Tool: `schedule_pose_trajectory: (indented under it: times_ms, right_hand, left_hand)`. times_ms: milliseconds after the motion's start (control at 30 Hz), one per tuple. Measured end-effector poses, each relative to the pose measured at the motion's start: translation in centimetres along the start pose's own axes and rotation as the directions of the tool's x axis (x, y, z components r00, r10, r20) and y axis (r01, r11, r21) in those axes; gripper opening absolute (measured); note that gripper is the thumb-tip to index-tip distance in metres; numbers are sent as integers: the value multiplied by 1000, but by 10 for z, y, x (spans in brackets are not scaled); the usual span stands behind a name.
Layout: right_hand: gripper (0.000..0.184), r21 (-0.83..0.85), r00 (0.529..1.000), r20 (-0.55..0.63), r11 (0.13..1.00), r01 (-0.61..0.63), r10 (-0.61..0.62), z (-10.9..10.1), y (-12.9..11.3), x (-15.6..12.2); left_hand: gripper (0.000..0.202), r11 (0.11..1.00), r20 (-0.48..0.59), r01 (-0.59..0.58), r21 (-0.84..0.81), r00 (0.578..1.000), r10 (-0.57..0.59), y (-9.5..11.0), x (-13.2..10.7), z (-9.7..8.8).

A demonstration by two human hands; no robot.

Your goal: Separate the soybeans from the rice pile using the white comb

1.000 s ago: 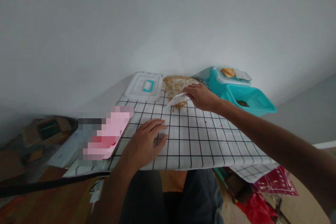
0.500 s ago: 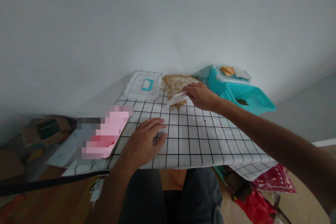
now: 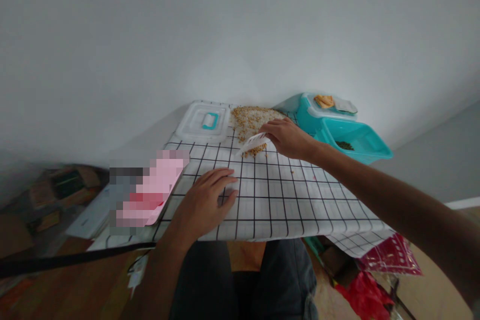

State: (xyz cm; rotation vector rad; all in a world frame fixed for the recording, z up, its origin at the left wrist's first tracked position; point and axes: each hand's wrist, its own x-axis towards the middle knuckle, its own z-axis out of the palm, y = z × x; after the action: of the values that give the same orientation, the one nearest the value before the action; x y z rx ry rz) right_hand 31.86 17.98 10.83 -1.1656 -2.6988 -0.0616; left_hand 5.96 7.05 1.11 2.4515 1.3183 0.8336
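A pile of small tan grains (image 3: pixel 250 121) lies at the far side of a white checked tablecloth (image 3: pixel 285 200). My right hand (image 3: pixel 287 137) is closed on a white slotted card (image 3: pixel 252 142), whose edge rests against the near side of the grain pile. My left hand (image 3: pixel 204 202) lies flat on the cloth with fingers stretched out, nearer to me, holding nothing.
A clear lid with a teal handle (image 3: pixel 203 122) lies left of the grains. Two teal plastic boxes (image 3: pixel 350 139) stand at the right, one with dark bits inside. A blurred pink thing (image 3: pixel 150 190) lies at the left edge. Red bags (image 3: pixel 390 260) are on the floor.
Almost nothing differs: my right hand with the card has shifted very slightly at the grain pile. My left hand stays flat on the cloth.
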Motion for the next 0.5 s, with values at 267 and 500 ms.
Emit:
schedule_pose_trajectory:
  times_ms: [267,500]
  right_hand:
    - [24,-2,1000,-4,1000,5,-5,-2,-2,-2]
    - [26,0,1000,7,1000,-1,1,-6,-2,-5]
  left_hand:
    - [26,1000,3,11,1,1000,-11,0,1,-1]
    - [26,1000,3,3,4,1000,-3,0,1,0]
